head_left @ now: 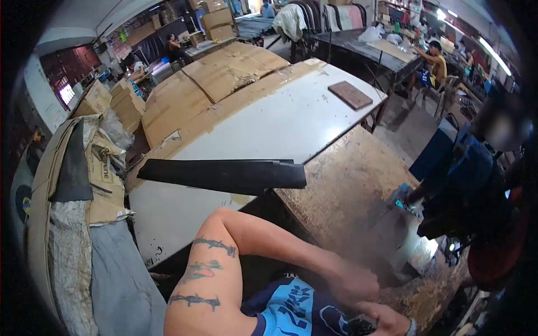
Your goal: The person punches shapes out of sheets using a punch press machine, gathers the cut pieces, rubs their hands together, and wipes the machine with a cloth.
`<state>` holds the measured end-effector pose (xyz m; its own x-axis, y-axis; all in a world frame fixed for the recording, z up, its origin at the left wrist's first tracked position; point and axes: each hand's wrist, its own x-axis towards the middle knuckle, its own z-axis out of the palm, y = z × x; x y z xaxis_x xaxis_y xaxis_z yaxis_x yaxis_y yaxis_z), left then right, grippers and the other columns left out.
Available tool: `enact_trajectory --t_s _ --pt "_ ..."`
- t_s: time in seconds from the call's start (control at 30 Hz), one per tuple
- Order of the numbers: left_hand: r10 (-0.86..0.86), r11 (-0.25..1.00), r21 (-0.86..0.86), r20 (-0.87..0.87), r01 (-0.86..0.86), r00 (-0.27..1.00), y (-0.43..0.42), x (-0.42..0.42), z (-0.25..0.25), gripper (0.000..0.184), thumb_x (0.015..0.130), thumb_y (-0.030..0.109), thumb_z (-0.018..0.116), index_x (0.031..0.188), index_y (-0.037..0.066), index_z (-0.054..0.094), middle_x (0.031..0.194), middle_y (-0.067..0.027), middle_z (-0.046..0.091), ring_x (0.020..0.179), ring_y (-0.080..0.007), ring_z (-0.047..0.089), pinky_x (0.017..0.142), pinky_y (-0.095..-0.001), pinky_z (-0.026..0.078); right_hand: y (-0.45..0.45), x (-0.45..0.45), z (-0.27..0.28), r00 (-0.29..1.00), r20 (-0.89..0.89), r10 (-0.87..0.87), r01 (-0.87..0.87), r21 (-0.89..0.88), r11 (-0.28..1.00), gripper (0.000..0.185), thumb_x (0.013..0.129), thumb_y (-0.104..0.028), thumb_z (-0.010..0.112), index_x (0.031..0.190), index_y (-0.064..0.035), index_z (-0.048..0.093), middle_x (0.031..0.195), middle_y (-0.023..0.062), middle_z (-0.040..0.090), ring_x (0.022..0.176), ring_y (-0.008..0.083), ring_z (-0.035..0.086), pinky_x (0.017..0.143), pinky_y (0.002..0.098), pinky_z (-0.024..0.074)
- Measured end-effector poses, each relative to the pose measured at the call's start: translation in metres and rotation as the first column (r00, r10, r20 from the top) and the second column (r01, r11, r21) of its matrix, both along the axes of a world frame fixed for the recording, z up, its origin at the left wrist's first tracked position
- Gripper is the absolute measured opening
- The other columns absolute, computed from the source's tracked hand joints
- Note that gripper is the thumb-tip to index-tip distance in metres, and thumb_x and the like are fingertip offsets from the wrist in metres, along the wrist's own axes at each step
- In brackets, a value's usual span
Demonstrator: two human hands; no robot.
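My left arm, with dark tattoo bands, reaches across to the right. At its end my left hand [358, 284] is smeared by motion beside the machine's worktop, so its grip is unclear. A dark blurred patch lies just beyond it. Lower down, at the bottom edge, my right hand [388, 319] has its fingers bent, close to a small dark thing I cannot make out. Right of both hands stands a dark blue machine [462, 185] with a shiny metal plate [421, 255] at its base. A stack of long black sheets [224, 175] lies on the white table.
The white tabletop [241, 137] carries a brown rectangular block [350, 95]. Worn wooden board [358, 179] adjoins it. Flattened cardboard [207, 78] covers the far side. Grey fabric [123, 274] and sacks stand left. A seated person [436, 64] works at a far table.
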<state>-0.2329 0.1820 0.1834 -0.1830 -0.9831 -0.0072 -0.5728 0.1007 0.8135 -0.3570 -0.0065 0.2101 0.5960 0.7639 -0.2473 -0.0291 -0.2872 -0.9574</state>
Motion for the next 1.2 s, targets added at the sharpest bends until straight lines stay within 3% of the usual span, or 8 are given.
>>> enact_trajectory --t_s 0.23,0.43,0.5,0.73,0.83,0.9,0.93,1.2 --pt "0.488 0.752 -0.055 -0.623 -0.657 0.611 0.029 0.060 -0.020 0.055 0.105 0.047 0.036 0.083 0.003 0.060 0.080 -0.0093 0.060 0.082 -0.0222 0.060 0.070 -0.0369 0.046 0.025 -0.004 0.015 0.789 0.145 -0.596 0.554 0.251 0.794 0.115 0.078 -0.072 0.066 0.149 0.0114 0.030 0.155 0.0263 0.032 0.144 0.0380 0.033 0.119 0.0438 0.0202" --pt "-0.250 0.454 -0.166 -0.967 -0.875 0.054 -0.030 -0.004 -0.055 0.080 0.102 0.061 0.030 0.157 0.004 0.013 0.164 -0.0193 0.012 0.152 -0.0254 0.012 0.121 -0.0424 0.014 0.088 0.098 -0.073 0.407 0.687 -0.603 0.664 0.231 0.711 0.082 0.100 -0.048 0.034 0.155 0.0076 0.007 0.163 0.0257 0.004 0.153 0.0382 0.003 0.122 0.0490 0.0035" --pt "0.349 0.316 -0.175 -0.893 -0.932 0.285 -0.018 -0.011 -0.066 0.101 0.095 0.073 0.028 0.157 0.001 -0.008 0.164 -0.0209 -0.010 0.153 -0.0294 -0.004 0.122 -0.0434 0.006 0.082 0.124 -0.069 0.386 0.641 -0.663 0.664 0.306 0.683 0.081 0.100 -0.044 0.036 0.155 0.0079 0.006 0.163 0.0264 0.002 0.152 0.0379 0.005 0.123 0.0475 0.0041" --pt "0.293 0.424 -0.059 -0.935 -0.904 0.199 -0.003 0.018 -0.100 0.126 0.075 0.092 0.041 0.158 0.004 0.003 0.166 -0.0135 0.007 0.152 -0.0277 0.009 0.123 -0.0441 0.009 0.100 0.149 -0.146 0.545 0.143 -0.826 0.675 0.510 0.533 0.079 0.101 -0.040 0.047 0.159 -0.0045 0.006 0.164 0.0251 0.003 0.152 0.0374 0.007 0.122 0.0467 0.0106" --pt "0.588 0.007 -0.514 -0.692 -0.858 0.420 -0.003 0.090 -0.045 0.105 0.089 0.082 0.023 0.158 0.003 0.014 0.165 -0.0151 0.012 0.152 -0.0285 0.011 0.123 -0.0443 0.005 0.130 0.123 -0.099 0.578 0.278 -0.767 0.563 0.545 0.622 0.088 0.097 -0.054 0.051 0.158 -0.0028 0.013 0.164 0.0241 0.009 0.152 0.0377 0.007 0.122 0.0456 0.0092" --pt "-0.736 0.385 -0.403 -0.677 -0.830 -0.012 0.012 0.122 -0.064 0.104 0.089 0.083 0.023 0.157 0.005 0.017 0.165 -0.0119 0.016 0.152 -0.0260 0.015 0.123 -0.0441 0.005 0.121 0.118 -0.100 0.600 0.378 -0.705 0.538 0.462 0.705 0.088 0.094 -0.062 0.054 0.159 -0.0129 0.021 0.165 0.0207 0.005 0.153 0.0334 0.002 0.122 0.0446 0.0100" --pt "-0.230 0.316 -0.118 -0.972 -0.941 0.045 0.010 0.120 -0.061 0.102 0.090 0.081 0.024 0.157 0.005 0.016 0.164 -0.0092 0.019 0.151 -0.0253 0.015 0.123 -0.0452 0.006 0.111 0.125 -0.095 0.501 0.639 -0.584 0.612 0.216 0.761 0.089 0.090 -0.069 0.052 0.157 -0.0167 0.027 0.165 0.0203 0.007 0.153 0.0347 0.002 0.121 0.0511 0.0058" --pt "-0.269 0.561 0.025 -0.940 -0.827 -0.211 -0.007 0.088 -0.084 0.095 0.093 0.076 0.008 0.157 0.007 0.018 0.162 -0.0165 0.021 0.150 -0.0323 0.019 0.123 -0.0510 0.015 0.095 0.129 -0.115 0.383 0.875 -0.297 0.764 -0.120 0.633 0.098 0.074 -0.091 0.044 0.148 -0.0272 0.047 0.165 0.0175 0.009 0.153 0.0351 0.002 0.119 0.0577 -0.0041"
